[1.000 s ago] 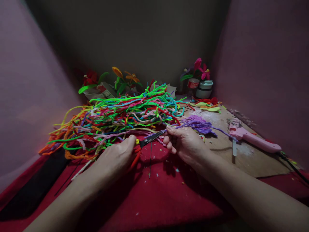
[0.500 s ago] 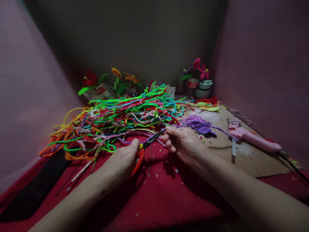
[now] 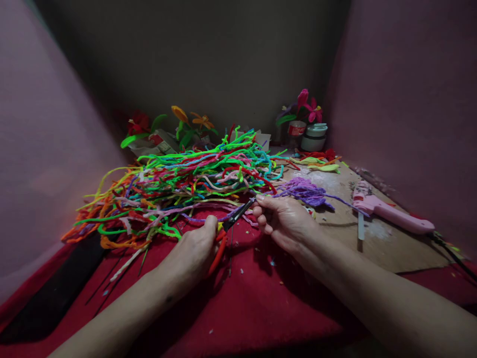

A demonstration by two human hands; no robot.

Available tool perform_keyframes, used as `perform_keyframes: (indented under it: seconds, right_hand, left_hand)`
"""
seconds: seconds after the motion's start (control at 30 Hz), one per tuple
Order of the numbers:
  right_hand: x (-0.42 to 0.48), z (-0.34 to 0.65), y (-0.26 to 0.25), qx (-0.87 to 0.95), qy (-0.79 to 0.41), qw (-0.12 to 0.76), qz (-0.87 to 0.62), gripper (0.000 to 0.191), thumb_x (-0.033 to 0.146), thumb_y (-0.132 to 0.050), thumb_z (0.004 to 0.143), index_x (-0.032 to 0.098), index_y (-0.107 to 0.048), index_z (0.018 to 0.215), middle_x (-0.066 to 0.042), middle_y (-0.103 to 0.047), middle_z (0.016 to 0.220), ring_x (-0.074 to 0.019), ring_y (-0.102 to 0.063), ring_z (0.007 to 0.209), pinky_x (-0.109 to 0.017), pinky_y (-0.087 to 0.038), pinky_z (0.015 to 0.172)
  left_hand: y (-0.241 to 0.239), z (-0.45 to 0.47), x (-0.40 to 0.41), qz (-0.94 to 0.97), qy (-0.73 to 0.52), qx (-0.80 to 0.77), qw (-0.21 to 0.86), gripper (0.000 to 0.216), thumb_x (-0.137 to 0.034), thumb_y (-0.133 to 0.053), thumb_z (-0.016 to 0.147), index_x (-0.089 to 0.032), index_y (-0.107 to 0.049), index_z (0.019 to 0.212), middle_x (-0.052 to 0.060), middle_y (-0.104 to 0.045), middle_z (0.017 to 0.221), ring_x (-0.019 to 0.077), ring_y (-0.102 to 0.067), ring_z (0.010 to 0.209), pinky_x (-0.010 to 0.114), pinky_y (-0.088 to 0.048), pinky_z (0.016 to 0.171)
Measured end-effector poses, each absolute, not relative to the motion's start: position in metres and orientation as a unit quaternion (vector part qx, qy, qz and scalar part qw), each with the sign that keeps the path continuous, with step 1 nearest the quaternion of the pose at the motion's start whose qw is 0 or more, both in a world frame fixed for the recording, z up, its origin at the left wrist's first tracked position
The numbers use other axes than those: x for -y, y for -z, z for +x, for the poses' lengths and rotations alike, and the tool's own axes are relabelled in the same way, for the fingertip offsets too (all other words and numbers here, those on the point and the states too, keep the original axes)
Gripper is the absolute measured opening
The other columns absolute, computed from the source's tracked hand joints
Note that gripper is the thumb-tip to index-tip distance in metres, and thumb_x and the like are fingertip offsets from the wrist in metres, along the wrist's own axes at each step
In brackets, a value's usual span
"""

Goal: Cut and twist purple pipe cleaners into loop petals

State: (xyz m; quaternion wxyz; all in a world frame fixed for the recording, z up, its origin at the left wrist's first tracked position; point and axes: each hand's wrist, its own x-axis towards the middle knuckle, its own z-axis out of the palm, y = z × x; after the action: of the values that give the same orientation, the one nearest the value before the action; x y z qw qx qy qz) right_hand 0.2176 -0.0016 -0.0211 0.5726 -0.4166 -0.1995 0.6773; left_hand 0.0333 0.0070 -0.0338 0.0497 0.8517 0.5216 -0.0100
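Observation:
My left hand (image 3: 197, 248) is wrapped round red-and-yellow-handled long-nose pliers (image 3: 233, 219), with the dark jaws pointing up and to the right. At the tip of the jaws my right hand (image 3: 283, 219) is closed in a pinch. What lies between its thumb and forefinger is too small and dark to make out. Just behind both hands spreads a big heap of coloured pipe cleaners (image 3: 208, 169), green, red, orange and pink. A purple bundle of pipe cleaners (image 3: 305, 191) lies beyond my right hand.
A pink glue gun (image 3: 398, 214) with a black cord rests on a cardboard sheet (image 3: 335, 233) at the right. Pipe-cleaner flowers (image 3: 315, 112) and a lidded jar (image 3: 315, 136) stand at the back. A black strip (image 3: 55, 293) lies on the red cloth (image 3: 238, 318) at left.
My left hand has shifted slightly to the right with the pliers, and more of their red handle shows. The right hand keeps its pinch at almost the same spot.

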Motion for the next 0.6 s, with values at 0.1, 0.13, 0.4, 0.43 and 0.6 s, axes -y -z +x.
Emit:
perform_keyframes:
  seconds: [0.1,0.13,0.4,0.43,0.6]
  right_hand:
    - [0.0023,0.2172,0.0232,0.215,-0.672,0.577,-0.411,0.021,0.015,-0.053,0.074,0.011,-0.055,0.054,0.000,-0.055,0.046,-0.0039,-0.044,0.034,-0.014,-0.027,0.029]
    - [0.0029,0.2167,0.0236,0.222,-0.669,0.577,-0.412,0.021,0.015,-0.052,0.074,0.011,-0.055,0.054,0.000,-0.055,0.046,-0.0042,-0.044,0.034,-0.014,-0.028,0.029]
    - [0.0057,0.2132,0.0208,0.229,-0.660,0.570,-0.432,0.023,0.014,-0.050,0.075,0.011,-0.054,0.052,-0.001,-0.055,0.044,-0.0042,-0.043,0.032,-0.014,-0.028,0.028]
    - [0.0056,0.2133,0.0208,0.231,-0.657,0.573,-0.433,0.023,0.014,-0.050,0.074,0.011,-0.054,0.052,-0.001,-0.054,0.045,-0.0043,-0.044,0.032,-0.014,-0.028,0.028]
    - [0.0055,0.2121,0.0242,0.252,-0.631,0.589,-0.438,0.022,0.014,-0.051,0.072,0.011,-0.054,0.050,-0.001,-0.054,0.044,-0.0045,-0.043,0.032,-0.014,-0.027,0.027]
  left_hand:
    - [0.0321,0.0342,-0.0057,0.845,0.014,-0.530,0.075,0.003,-0.024,-0.031,0.081,-0.021,-0.032,0.082,0.001,-0.055,0.060,0.0178,-0.057,0.053,0.024,-0.034,0.049]
    - [0.0328,0.0339,-0.0060,0.845,0.013,-0.530,0.073,0.003,-0.023,-0.031,0.081,-0.021,-0.031,0.082,0.002,-0.056,0.062,0.0180,-0.057,0.054,0.025,-0.035,0.050]
    - [0.0378,0.0316,-0.0080,0.860,0.014,-0.510,0.014,0.004,-0.021,-0.028,0.082,-0.020,-0.031,0.083,0.004,-0.055,0.060,0.0209,-0.058,0.052,0.026,-0.032,0.047]
    - [0.0374,0.0319,-0.0074,0.860,0.015,-0.509,0.021,0.003,-0.022,-0.029,0.082,-0.020,-0.031,0.083,0.004,-0.055,0.060,0.0208,-0.058,0.052,0.026,-0.031,0.047]
    - [0.0346,0.0346,-0.0036,0.851,0.022,-0.522,0.061,0.006,-0.025,-0.032,0.080,-0.020,-0.032,0.084,0.003,-0.056,0.061,0.0203,-0.058,0.053,0.025,-0.032,0.047]
